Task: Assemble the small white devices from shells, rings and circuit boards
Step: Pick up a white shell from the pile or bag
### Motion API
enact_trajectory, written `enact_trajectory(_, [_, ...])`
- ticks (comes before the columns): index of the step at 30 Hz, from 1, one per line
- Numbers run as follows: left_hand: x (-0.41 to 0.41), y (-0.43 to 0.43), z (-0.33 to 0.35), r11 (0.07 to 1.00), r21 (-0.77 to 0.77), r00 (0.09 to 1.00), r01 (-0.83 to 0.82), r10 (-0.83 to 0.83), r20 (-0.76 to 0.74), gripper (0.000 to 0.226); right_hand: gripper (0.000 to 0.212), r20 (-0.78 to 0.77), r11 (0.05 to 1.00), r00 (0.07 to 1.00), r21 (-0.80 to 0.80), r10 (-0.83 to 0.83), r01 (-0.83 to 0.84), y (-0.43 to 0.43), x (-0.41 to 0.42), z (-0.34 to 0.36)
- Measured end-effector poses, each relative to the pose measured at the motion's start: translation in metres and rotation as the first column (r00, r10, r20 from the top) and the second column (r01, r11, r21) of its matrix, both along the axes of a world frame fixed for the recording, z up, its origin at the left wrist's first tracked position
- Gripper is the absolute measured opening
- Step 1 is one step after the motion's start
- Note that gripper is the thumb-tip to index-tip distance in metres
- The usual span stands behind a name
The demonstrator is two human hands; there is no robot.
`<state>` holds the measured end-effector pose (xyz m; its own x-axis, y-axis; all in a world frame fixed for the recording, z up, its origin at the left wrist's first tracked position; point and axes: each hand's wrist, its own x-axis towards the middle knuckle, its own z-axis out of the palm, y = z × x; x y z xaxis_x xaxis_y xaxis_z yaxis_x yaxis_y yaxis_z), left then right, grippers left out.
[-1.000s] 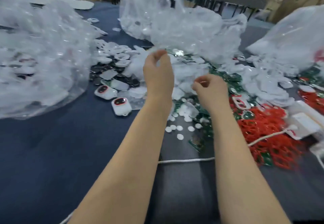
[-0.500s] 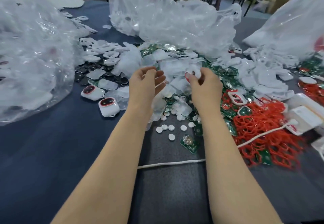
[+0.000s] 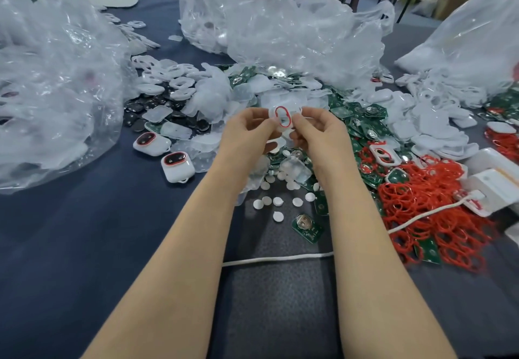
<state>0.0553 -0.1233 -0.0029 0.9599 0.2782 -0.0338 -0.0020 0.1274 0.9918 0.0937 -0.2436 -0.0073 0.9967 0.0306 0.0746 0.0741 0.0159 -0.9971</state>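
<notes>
Shells point(image 3: 438, 122), rings point(image 3: 438, 207) and circuit boards point(image 3: 356, 122) lie in heaps across the dark blue table point(image 3: 84, 246): white shells far right, red rings near right, green boards between them and the middle. Three clear plastic bags stand around the heaps: one on the left point(image 3: 47, 91), one at the back point(image 3: 280, 27), one at the far right point(image 3: 471, 35). A white cord point(image 3: 280, 259) runs across the table under both forearms. The left hand point(image 3: 247, 133) and the right hand point(image 3: 320, 133) meet above the middle heap, fingers curled, each pinching one side of a white shell point(image 3: 283, 117) that has a red oval ring in it and is held upright, off the table. Two finished devices point(image 3: 151, 142) point(image 3: 177, 166) sit left of the hands, near each other. A single board point(image 3: 307, 226) lies alone near the cord, and small white discs point(image 3: 278, 216) are scattered just beside it.
</notes>
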Motion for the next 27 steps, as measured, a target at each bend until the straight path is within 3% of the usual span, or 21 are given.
enact_trajectory(4, [-0.002,-0.002,0.001,0.999,0.033,1.000,0.010,-0.011,0.017,0.003,0.008,-0.007,1.000,1.000,0.005,0.001,-0.001,-0.001,0.000,0.001])
enact_trajectory(7, [-0.002,-0.003,0.000,0.971,0.225,0.994,-0.085,0.066,0.090,0.007,0.008,-0.012,1.000,1.000,-0.011,0.027,-0.027,-0.001,0.001,-0.001])
enact_trajectory(10, [-0.001,0.009,0.000,0.774,0.491,0.917,-0.399,0.327,0.230,0.008,0.012,0.050,0.976,0.993,-0.183,-0.111,0.118,-0.004,0.003,-0.003])
enact_trajectory(13, [-0.001,0.028,-0.006,0.607,0.595,0.837,-0.527,0.492,0.239,0.024,0.022,0.236,0.815,0.950,-0.497,-0.202,0.297,-0.007,0.003,-0.004])
enact_trajectory(17, [0.001,0.022,-0.012,0.624,0.710,0.925,-0.327,0.365,0.105,0.038,0.028,0.315,0.737,0.946,-0.620,-0.080,0.269,0.007,0.000,-0.002])
enact_trajectory(20, [0.002,0.019,-0.011,0.594,0.728,0.927,-0.342,0.339,0.159,0.040,0.029,0.334,0.693,0.935,-0.702,0.118,0.164,0.023,0.004,0.002])
enact_trajectory(22, [0.003,0.019,-0.011,0.599,0.702,0.912,-0.384,0.364,0.188,0.034,0.030,0.268,0.494,0.935,-0.861,0.232,0.124,0.034,0.012,0.001])
enact_trajectory(24, [0.002,0.019,-0.011,0.622,0.678,0.910,-0.392,0.372,0.184,0.029,0.033,0.169,0.303,0.962,-0.948,0.216,0.098,0.042,0.019,-0.001])
enact_trajectory(25, [0.002,0.019,-0.012,0.633,0.671,0.912,-0.387,0.372,0.174,0.027,0.037,0.151,0.288,0.972,-0.953,0.182,0.094,0.043,0.023,-0.001])
enact_trajectory(27, [0.002,0.019,-0.012,0.650,0.655,0.911,-0.385,0.381,0.157,0.026,0.045,0.182,0.368,0.977,-0.921,0.109,0.131,0.039,0.028,0.000])
